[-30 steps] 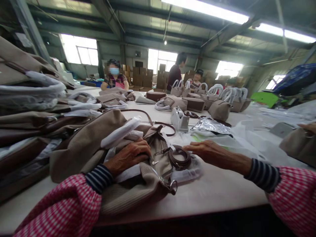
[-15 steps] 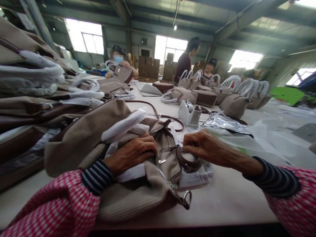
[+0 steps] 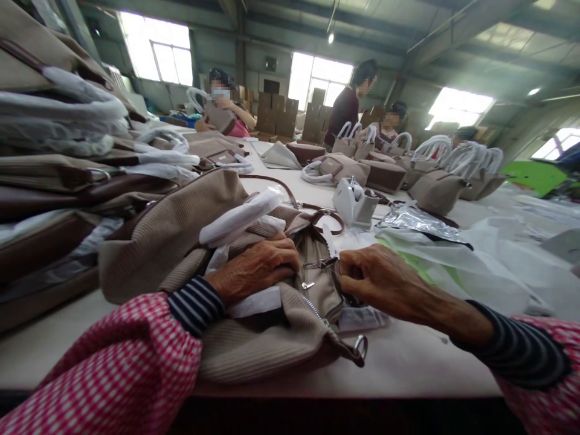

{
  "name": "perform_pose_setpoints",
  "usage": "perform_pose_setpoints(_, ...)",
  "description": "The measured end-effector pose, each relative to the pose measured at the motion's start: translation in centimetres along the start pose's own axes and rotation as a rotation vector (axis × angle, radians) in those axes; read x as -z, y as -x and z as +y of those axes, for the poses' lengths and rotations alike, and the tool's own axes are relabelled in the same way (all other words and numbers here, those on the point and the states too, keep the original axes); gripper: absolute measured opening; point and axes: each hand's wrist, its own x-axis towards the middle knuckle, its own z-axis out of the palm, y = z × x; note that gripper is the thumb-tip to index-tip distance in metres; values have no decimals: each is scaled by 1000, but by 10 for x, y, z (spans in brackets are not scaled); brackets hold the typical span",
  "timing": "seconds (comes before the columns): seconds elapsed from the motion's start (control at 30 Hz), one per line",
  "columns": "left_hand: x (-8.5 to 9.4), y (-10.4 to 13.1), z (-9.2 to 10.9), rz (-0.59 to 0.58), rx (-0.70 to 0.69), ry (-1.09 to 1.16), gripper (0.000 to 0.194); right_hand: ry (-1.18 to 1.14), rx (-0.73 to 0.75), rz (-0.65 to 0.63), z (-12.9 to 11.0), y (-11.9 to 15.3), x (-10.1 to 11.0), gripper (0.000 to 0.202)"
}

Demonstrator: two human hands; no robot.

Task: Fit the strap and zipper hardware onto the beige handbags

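A beige ribbed handbag [image 3: 267, 344] lies on its side with its zipped opening turned to the right and its tan lining [image 3: 319, 284] showing. My left hand [image 3: 258, 266] lies over the bag's upper side, fingers curled round the edge of the opening. My right hand [image 3: 369, 275] is closed at the mouth of the bag, on a coiled brown strap [image 3: 338, 269] that it mostly hides. Beside the lining hangs a metal zip pull [image 3: 308, 285]. White wrapping covers the bag's handle [image 3: 244, 214]. Beneath my right hand lies a clear plastic bag [image 3: 362, 318].
Handbags with wrapped handles [image 3: 58, 175] are piled at the left. A white tape dispenser [image 3: 353, 202] stands beyond my right hand, near clear plastic sheets [image 3: 489, 260]. More handbags [image 3: 435, 190] stand farther back. Several people work across the table, one holding a bag [image 3: 220, 118].
My right hand has moved in against the bag's opening, and the coiled strap, plainly seen before, is now mostly hidden. My left hand keeps its hold. The view has shifted slightly.
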Motion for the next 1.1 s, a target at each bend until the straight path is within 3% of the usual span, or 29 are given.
perform_pose_setpoints(0.3,-1,0,0,9,-16,3,15,75,-32,-46,-12,-16,-5,17)
perform_pose_setpoints(0.37,-1,0,-1,6,-16,5,14,66,2,-36,-9,-19,-8,6)
perform_pose_setpoints(0.5,-1,0,-1,-3,-9,11,14,66,59,-50,-4,-27,-12,28)
perform_pose_setpoints(0.63,1,0,1,2,2,21,14,89,102,-153,-3,-31,-11,11)
perform_pose_setpoints(0.8,4,1,4,8,-2,36,12,-19,149,-58,11,-19,-9,9)
perform_pose_setpoints(0.97,9,-2,11,0,59,82,12,-324,311,-57,28,-2,-5,15)
perform_pose_setpoints(1.1,24,-13,28,-159,194,88,17,-306,469,-131,31,5,-5,19)
